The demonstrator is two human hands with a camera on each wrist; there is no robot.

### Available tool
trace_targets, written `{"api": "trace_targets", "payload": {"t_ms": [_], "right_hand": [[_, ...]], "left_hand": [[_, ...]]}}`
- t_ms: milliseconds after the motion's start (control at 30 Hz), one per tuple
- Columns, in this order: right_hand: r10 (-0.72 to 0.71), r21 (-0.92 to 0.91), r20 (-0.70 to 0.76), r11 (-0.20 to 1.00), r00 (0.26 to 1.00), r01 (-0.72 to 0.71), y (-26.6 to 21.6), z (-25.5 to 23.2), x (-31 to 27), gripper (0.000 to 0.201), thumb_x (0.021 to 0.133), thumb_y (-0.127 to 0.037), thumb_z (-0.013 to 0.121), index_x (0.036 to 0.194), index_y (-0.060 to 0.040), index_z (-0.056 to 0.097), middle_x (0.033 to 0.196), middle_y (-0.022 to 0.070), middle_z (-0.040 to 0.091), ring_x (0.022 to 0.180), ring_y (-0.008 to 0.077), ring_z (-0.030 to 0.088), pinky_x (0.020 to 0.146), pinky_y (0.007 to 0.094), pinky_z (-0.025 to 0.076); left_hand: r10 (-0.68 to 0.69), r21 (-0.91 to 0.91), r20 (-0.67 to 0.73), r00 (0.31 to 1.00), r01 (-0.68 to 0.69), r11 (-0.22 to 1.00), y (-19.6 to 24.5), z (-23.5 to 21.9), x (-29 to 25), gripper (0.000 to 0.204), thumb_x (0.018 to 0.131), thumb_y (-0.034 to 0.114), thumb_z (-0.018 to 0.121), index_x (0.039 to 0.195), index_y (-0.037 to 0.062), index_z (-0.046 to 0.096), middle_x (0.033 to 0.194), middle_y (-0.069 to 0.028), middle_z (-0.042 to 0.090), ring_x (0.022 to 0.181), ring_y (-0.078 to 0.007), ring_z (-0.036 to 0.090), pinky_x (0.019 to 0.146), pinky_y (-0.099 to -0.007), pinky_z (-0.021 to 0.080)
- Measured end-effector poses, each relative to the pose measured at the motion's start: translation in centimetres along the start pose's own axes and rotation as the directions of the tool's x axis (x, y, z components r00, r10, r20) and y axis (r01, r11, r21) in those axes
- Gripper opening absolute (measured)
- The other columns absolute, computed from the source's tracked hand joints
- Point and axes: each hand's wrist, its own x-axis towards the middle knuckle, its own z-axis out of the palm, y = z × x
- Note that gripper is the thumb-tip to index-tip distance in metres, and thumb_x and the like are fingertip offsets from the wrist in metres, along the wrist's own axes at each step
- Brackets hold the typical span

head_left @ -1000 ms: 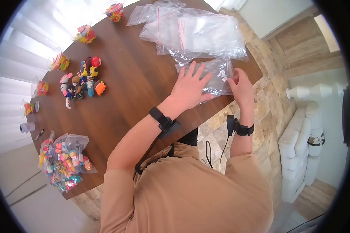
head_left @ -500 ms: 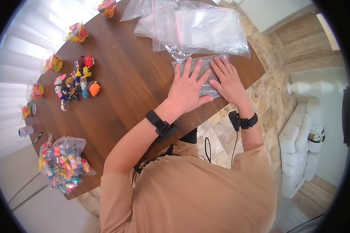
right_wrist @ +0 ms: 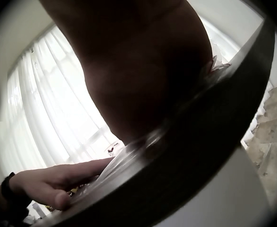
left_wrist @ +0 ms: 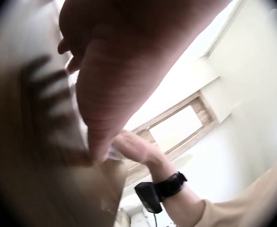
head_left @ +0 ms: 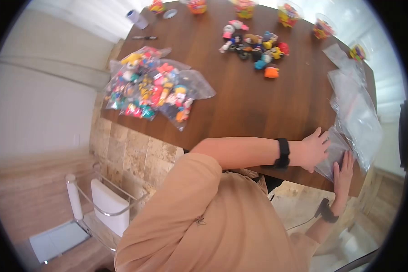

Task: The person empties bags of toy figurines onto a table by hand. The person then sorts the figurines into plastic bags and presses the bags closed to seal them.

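Observation:
In the head view a clear plastic bag [head_left: 334, 152] lies flat near the table's right corner. My left hand [head_left: 313, 149] rests on its left part with fingers spread. Beside it, my right hand [head_left: 343, 174] lies on the bag's lower right part, fingers straight. The left wrist view shows my left hand [left_wrist: 115, 71] close up and dark, the other hand [left_wrist: 134, 147] beyond it. In the right wrist view my right hand [right_wrist: 148, 71] is a dark shape over the bag [right_wrist: 129, 156], and the left hand [right_wrist: 58, 182] touches the plastic.
More clear bags [head_left: 356, 113] lie in a pile at the table's right. Small figures [head_left: 258, 50] stand or lie in a group at mid table. Bags of colourful figures [head_left: 154, 88] lie at the left. Cups of colourful pieces [head_left: 289, 14] line the far edge, near a marker [head_left: 145, 37].
The head view has turned towards the left side of the table. My right hand, earlier at the bag's edge with bent fingers, now lies flat on it. My left hand stays on the bag.

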Motion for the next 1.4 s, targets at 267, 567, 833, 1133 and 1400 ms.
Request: {"api": "trace_targets", "payload": {"t_ms": [267, 567, 833, 1133, 1400], "right_hand": [[-0.225, 0.303, -0.022, 0.927, 0.974, 0.221, -13.2, -6.9, 3.5, 0.049, 0.096, -0.020, 0.061, 0.142, -0.0047, 0.049, 0.144, 0.0170, 0.050, 0.135, 0.0334, 0.045, 0.112, 0.0405, 0.036], [-0.725, 0.553, -0.057, 0.550, 0.687, 0.626, -31.7, -6.3, 11.4, 0.041, 0.094, -0.022, 0.062, 0.129, -0.0021, 0.055, 0.126, 0.0185, 0.061, 0.117, 0.0365, 0.057, 0.098, 0.0417, 0.047], [-0.668, 0.801, -0.074, 0.403, 0.741, 0.443, -38.5, 0.5, 18.7, 0.048, 0.094, -0.028, 0.064, 0.130, 0.0019, 0.053, 0.100, 0.0136, 0.071, 0.088, 0.0273, 0.068, 0.078, 0.0354, 0.053], [-0.632, 0.947, 0.277, 0.305, 0.724, -0.097, -32.9, -0.1, 18.9, 0.023, 0.094, -0.021, 0.066, 0.105, -0.0010, 0.063, 0.084, 0.0012, 0.066, 0.073, 0.0071, 0.061, 0.063, 0.0221, 0.049], [-0.520, 0.992, 0.097, 0.119, 0.849, -0.040, -28.9, 0.7, 19.1, 0.018, 0.095, -0.022, 0.066, 0.101, -0.0050, 0.063, 0.079, -0.0030, 0.061, 0.068, 0.0051, 0.057, 0.062, 0.0208, 0.046]], "left_hand": [[-0.432, -0.064, -0.199, 0.880, 0.428, 0.901, -6.7, -16.0, -18.7, 0.041, 0.075, 0.032, 0.078, 0.101, 0.0038, 0.065, 0.100, -0.0123, 0.066, 0.100, -0.0334, 0.061, 0.087, -0.0424, 0.050], [-0.807, 0.226, -0.190, 0.559, 0.825, 0.518, -8.3, -14.9, -30.1, 0.064, 0.072, 0.033, 0.081, 0.123, 0.0025, 0.056, 0.128, -0.0126, 0.055, 0.118, -0.0331, 0.054, 0.094, -0.0423, 0.050], [-0.658, 0.000, -0.269, 0.704, 0.683, 0.731, -10.0, -14.2, -28.3, 0.052, 0.070, 0.012, 0.072, 0.119, 0.0036, 0.059, 0.121, -0.0134, 0.058, 0.116, -0.0324, 0.055, 0.097, -0.0414, 0.048], [-0.390, -0.171, -0.323, 0.862, 0.352, 0.920, -11.7, -12.1, -22.2, 0.052, 0.068, 0.000, 0.066, 0.120, 0.0038, 0.060, 0.120, -0.0125, 0.060, 0.115, -0.0327, 0.056, 0.098, -0.0407, 0.048], [-0.364, -0.496, -0.134, 0.922, 0.255, 0.830, -14.4, -13.3, -18.9, 0.060, 0.073, 0.015, 0.079, 0.128, 0.0050, 0.058, 0.119, -0.0116, 0.061, 0.106, -0.0290, 0.062, 0.093, -0.0381, 0.051]]}}
